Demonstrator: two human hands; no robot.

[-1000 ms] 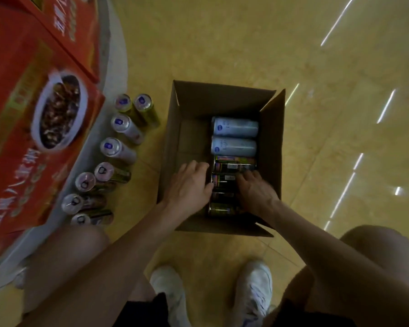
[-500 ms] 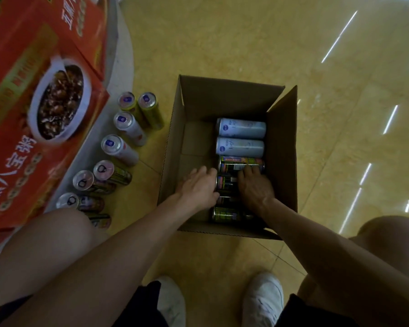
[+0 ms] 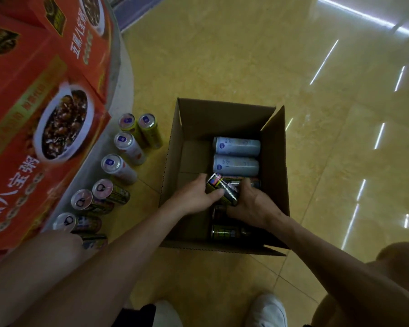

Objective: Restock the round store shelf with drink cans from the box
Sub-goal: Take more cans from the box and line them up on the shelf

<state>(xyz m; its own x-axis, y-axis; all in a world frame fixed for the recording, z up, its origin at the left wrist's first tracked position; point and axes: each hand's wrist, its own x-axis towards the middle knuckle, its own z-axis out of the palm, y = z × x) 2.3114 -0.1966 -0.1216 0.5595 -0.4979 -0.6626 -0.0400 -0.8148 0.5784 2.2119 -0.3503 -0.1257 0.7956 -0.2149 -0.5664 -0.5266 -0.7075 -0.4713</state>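
Glossy yellow floor carries the cardboard box. Inside it our left hand and right hand each keep a grip clamped on one dark printed can, tilted above other dark cans. Two pale cans lie beyond. Bare cardboard fills the box's left half. Upright cans line the round shelf.

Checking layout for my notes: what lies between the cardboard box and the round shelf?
Head view: a curved row of standing drink cans on the floor.
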